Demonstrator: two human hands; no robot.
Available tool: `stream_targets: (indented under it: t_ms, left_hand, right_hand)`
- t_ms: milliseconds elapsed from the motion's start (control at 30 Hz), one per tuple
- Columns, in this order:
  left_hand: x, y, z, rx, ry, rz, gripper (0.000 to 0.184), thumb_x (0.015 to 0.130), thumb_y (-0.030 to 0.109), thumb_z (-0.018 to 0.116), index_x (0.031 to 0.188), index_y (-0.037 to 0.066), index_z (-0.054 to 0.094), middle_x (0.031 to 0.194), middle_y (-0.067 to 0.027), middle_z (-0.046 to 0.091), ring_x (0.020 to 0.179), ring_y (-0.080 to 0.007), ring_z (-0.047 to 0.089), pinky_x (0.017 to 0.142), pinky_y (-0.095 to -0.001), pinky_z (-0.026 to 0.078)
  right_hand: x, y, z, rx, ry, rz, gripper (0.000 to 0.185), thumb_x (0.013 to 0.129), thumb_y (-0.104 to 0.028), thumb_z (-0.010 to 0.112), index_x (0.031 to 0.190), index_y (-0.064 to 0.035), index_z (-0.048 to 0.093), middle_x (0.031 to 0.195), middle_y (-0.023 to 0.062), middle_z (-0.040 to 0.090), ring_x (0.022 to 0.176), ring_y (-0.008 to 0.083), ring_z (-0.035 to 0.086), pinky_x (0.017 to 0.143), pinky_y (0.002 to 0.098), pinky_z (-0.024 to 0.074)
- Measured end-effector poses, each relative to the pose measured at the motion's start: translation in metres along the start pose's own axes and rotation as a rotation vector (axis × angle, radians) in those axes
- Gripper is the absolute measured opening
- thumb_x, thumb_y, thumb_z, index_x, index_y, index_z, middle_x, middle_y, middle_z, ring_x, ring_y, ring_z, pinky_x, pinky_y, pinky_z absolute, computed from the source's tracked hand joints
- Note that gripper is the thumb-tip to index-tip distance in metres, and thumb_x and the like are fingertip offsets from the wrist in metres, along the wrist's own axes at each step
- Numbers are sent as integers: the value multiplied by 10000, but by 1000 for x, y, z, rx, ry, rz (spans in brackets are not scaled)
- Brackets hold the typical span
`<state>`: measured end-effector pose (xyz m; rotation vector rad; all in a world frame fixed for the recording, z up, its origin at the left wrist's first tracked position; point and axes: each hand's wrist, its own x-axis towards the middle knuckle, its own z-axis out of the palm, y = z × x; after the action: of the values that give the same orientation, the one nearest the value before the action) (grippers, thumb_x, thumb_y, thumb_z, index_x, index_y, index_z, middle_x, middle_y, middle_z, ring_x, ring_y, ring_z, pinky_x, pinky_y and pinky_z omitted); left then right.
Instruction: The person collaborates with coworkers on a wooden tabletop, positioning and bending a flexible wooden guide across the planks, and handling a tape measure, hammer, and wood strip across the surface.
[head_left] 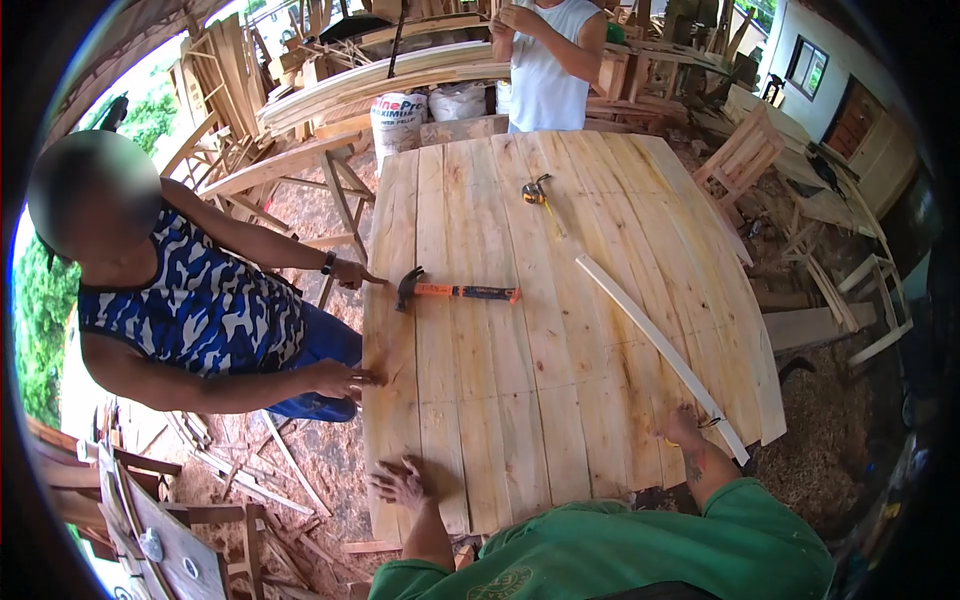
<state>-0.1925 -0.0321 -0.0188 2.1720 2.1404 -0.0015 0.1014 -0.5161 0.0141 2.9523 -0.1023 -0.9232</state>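
My left hand (pixel 403 483) lies flat with spread fingers on the near left corner of a wide panel of joined wooden boards (pixel 480 350). My right hand (pixel 682 426) rests on the panel's near right part with its fingers curled. A bit of yellow shows beside it, but what the fingers hold, if anything, is hidden. Just right of that hand lies a long pale straight strip of wood (pixel 655 340), slanting across the boards. A claw hammer (pixel 455 291) with an orange and black handle lies toward the left edge. Farther off sits a yellow and black tape measure (pixel 535 191).
A co-worker in a blue camouflage top (pixel 205 290) stands at the left, both hands at the panel's edge. Another person in a light sleeveless shirt (pixel 550 70) stands at the far edge. Sacks (pixel 400 125), stacked lumber and a wooden trestle (pixel 345 195) surround the panel; shavings cover the ground.
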Motion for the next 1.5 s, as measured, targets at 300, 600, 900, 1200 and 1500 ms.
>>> stream_targets:
  t_ms: [300, 600, 900, 1200, 1500]
  left_hand:
    - [15, -16, 43, 20, 179, 48, 696, 883, 601, 398, 1440, 193, 309, 1499, -192, 204, 1365, -368, 222, 1077, -549, 224]
    - [10, -9, 21, 20, 90, 32, 706, 895, 599, 369, 1458, 187, 262, 1506, -192, 188, 1383, -367, 182, 1095, -548, 179]
    - [5, -2, -2, -13, -16, 8, 710, 913, 590, 325, 1473, 171, 207, 1518, -199, 139, 1401, -357, 135, 1116, -530, 125]
    - [9, -7, 13, 14, 30, 22, 710, 907, 593, 337, 1472, 179, 217, 1515, -200, 153, 1398, -363, 142, 1109, -536, 141]
    - [9, -6, 8, 13, 29, 23, 697, 913, 587, 326, 1467, 175, 230, 1509, -195, 174, 1388, -372, 158, 1102, -539, 160]
  right_hand:
    - [11, 1, 10, -9, -43, 28, 1252, 574, -508, 824, 1393, 136, 129, 1462, 283, 219, 1374, 364, 221, 1128, 403, 214]
    - [2, -4, 2, 25, -39, 30, 1223, 585, -501, 814, 1390, 139, 152, 1462, 286, 221, 1378, 376, 202, 1125, 436, 195]
    - [5, -4, 9, -22, 26, 21, 1180, 546, -475, 841, 1345, 160, 250, 1401, 289, 332, 1323, 362, 322, 1087, 392, 293]
    - [4, -2, 10, -16, 46, -11, 1181, 558, -477, 835, 1343, 171, 238, 1392, 305, 333, 1320, 375, 324, 1090, 398, 288]
    - [5, 0, 12, 1, 0, -7, 1201, 585, -504, 813, 1367, 163, 193, 1427, 321, 264, 1360, 390, 246, 1124, 416, 220]
